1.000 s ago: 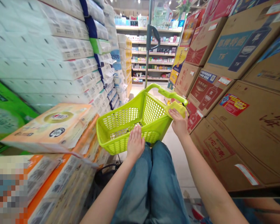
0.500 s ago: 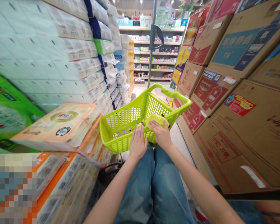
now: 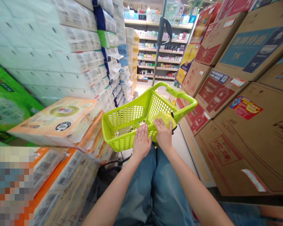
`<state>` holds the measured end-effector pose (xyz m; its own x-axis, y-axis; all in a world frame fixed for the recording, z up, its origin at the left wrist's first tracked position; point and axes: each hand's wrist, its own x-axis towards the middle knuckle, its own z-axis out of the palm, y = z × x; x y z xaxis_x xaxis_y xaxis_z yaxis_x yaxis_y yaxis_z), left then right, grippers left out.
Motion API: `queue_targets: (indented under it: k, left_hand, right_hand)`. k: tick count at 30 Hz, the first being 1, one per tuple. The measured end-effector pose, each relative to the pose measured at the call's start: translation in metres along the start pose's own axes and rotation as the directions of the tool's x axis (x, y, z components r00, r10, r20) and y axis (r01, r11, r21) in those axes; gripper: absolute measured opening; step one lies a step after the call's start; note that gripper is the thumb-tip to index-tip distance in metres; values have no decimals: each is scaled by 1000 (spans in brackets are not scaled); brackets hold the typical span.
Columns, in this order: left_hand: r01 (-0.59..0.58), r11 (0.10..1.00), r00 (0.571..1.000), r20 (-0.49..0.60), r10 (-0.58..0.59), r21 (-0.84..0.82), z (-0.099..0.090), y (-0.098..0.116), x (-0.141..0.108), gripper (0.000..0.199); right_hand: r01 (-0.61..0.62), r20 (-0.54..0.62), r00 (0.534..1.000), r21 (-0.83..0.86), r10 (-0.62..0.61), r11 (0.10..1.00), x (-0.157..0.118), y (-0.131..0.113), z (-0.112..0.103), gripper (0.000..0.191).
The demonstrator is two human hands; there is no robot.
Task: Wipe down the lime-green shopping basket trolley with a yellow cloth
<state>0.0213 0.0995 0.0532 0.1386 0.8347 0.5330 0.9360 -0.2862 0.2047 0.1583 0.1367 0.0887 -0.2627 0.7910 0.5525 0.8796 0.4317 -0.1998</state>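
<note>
In a store aisle between stacked tissue packs and cardboard cartons printed in Chinese, one lime-green plastic basket sits under two unclenched hands: the left hand lies flat on its rim, the right hand rests on one yellow bundle inside it.

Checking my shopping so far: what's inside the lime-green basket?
A crumpled yellow item lies under the right hand; the left hand and the basket's mesh wall hide the floor near them.

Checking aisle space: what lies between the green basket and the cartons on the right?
The head view shows pale floor tiles between the green basket and cardboard cartons.
</note>
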Motion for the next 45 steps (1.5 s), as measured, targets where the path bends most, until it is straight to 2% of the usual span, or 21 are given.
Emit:
queue_targets:
  k: [2, 4, 6, 8, 11, 13, 14, 16, 18, 22, 24, 25, 27, 30, 33, 36, 39, 43, 45]
  left_hand:
    - [-3, 1000, 1000, 5, 3, 5, 0, -2, 0, 64]
    - [-9, 1000, 1000, 7, 9, 6, 0, -5, -1, 63]
    - [-10, 1000, 1000, 8, 10, 9, -1, -6, -1, 61]
    - [-2, 1000, 1000, 10, 2, 15, -1, -6, 0, 59]
    - [11, 1000, 1000, 8, -11, 18, -1, -4, 1, 59]
    - [5, 1000, 1000, 8, -5, 16, 0, -1, 1, 59]
    - [2, 1000, 1000, 9, -3, 15, 0, 0, 2, 59]
    - [2, 1000, 1000, 11, -2, 16, 1, 1, 2, 58]
    - [5, 1000, 1000, 12, -5, 16, 1, 1, 2, 59]
    - [-15, 1000, 1000, 15, 15, 12, 0, -2, 0, 62]
    - [-25, 1000, 1000, 17, 24, 14, -1, -5, 0, 62]
    - [-27, 1000, 1000, 15, 26, 17, -2, -6, 0, 62]
    - [-25, 999, 1000, 9, 25, 21, -2, -8, -1, 62]
    - [-27, 999, 1000, -1, 27, 21, -2, -9, -1, 62]
    - [-28, 999, 1000, -1, 28, 17, -1, -7, 0, 61]
    - [-18, 1000, 1000, 1, 18, 10, 0, -4, 0, 61]
    - [-9, 1000, 1000, 2, 9, -2, 1, -2, 1, 62]
    - [-20, 1000, 1000, 8, 20, -5, 1, -4, 0, 63]
    - [-31, 1000, 999, 8, 31, -1, 1, -7, 0, 64]
  right_hand:
    - [56, 43, 997, 44, -58, 997, -7, -22, 9, 62]
    - [123, 79, 989, 61, -127, 991, -7, -25, 8, 61]
    - [192, 111, 974, 46, -196, 980, -3, -8, -2, 63]
    - [213, 115, 971, 0, -212, 977, 4, 22, -19, 65]
    - [105, 28, 994, -94, -103, 990, 19, 72, -42, 64]
    - [-25, -68, 998, -116, 17, 993, 29, 91, -49, 61]
    - [-90, -110, 991, -111, 78, 990, 32, 93, -48, 60]
    - [-171, -153, 976, -78, 158, 982, 34, 81, -38, 59]
    - [-164, -135, 978, -32, 158, 986, 27, 52, -21, 60]
    - [-7, 1, 1000, 84, 6, 996, 5, -17, 10, 57]
    - [30, 34, 999, 107, -34, 994, -1, -32, 15, 54]
    - [62, 54, 996, 108, -69, 992, -1, -32, 14, 54]
    - [149, 99, 983, 94, -158, 984, 2, -18, 4, 57]
    - [197, 112, 974, 27, -199, 980, 13, 30, -24, 62]
    - [68, 20, 998, -52, -67, 996, 25, 78, -51, 61]
    - [-99, -93, 991, -73, 92, 992, 31, 95, -57, 60]
    - [-166, -126, 979, -59, 158, 984, 25, 69, -37, 62]
    - [-46, -4, 999, 29, 47, 999, 5, 4, 2, 65]
    - [-3, 25, 1000, 82, 1, 997, -5, -21, 14, 61]
